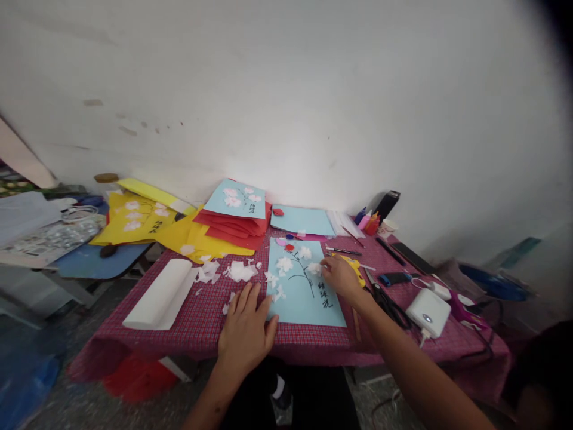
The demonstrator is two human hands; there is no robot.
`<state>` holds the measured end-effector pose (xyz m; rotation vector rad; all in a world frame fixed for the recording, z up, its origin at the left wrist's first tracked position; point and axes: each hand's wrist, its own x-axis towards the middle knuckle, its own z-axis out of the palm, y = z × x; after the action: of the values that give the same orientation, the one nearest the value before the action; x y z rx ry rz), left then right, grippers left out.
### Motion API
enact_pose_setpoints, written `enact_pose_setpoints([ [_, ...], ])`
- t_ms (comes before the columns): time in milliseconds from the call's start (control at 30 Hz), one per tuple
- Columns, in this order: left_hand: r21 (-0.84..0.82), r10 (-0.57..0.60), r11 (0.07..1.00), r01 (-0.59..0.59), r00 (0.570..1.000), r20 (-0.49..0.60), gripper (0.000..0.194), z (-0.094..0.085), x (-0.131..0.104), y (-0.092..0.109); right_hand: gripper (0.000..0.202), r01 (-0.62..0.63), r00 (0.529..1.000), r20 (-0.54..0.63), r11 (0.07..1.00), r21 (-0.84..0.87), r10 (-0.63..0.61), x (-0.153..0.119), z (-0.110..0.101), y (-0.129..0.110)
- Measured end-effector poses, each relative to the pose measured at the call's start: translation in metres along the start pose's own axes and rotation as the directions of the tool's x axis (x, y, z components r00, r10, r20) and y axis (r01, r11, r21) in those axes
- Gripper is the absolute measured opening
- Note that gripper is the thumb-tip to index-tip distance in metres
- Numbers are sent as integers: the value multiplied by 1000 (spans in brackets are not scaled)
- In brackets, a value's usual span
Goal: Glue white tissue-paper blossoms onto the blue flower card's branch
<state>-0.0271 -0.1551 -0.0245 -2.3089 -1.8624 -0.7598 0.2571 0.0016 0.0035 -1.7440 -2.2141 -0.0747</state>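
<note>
A light blue sheet [290, 310] lies in front of me, with a dark drawn branch, written characters and several white torn-paper blossoms [283, 266] on it. My left hand [246, 325] rests flat with fingers spread, its thumb at the sheet's lower left edge and its fingertips near torn white scraps [228, 303]. At the sheet's right side, the bunched fingertips of my right hand [339, 276] are on a white paper flower [314, 269]. More scraps of white paper [242, 271] lie left of the sheet, beside a white paper roll [161, 295].
Behind are a finished blue picture [235, 200] on red sheets [233, 226] and yellow sheets [134, 221]. On the right lie black scissors [389, 307], a yellow tool [353, 263], a white box [428, 312] with cables, paint bottles [371, 224] and a black flask [387, 204].
</note>
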Motion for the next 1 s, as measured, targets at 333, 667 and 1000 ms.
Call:
enact_pose_setpoints([
  [333, -19, -10, 1000, 10, 1000, -2, 41, 0, 0, 0, 21, -72, 997, 26, 997, -18, 72, 3, 9, -6],
  [667, -35, -4, 999, 4, 1000, -16, 41, 1, 0, -1, 22, -82, 995, 54, 997, 11, 81, 5, 3, -5],
  [1000, -26, -9, 1000, 8, 1000, -8, 40, 2, 0, -1, 21, -107, 992, 68, 993, 39, 105, 6, -1, -3],
])
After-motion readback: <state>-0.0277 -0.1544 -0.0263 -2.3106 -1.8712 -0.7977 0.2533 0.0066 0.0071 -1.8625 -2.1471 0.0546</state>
